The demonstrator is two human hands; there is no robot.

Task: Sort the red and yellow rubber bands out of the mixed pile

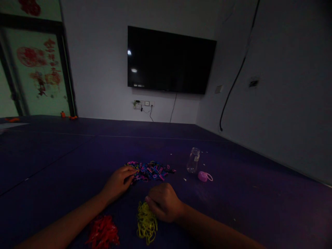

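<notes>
My left hand (121, 180) reaches to the left edge of a loose pile of mixed blue, pink and black rubber bands (153, 171), its thumb and fingertips closed together at the pile. What they pinch is too small to make out. Closer to me, my right hand (166, 202) is curled with its fingers folded under, at the upper right of a heap of yellow rubber bands (147, 223). Whether a band is in its fingers is hidden. A heap of red bands (104, 231) lies beside my left forearm.
A clear bottle (193, 160) stands uncapped to the right of the mixed pile. Its pink lid with a loop (203, 176) lies next to it. White scraps (185, 179) dot the purple surface (246, 193). A television (171, 60) hangs on the far wall.
</notes>
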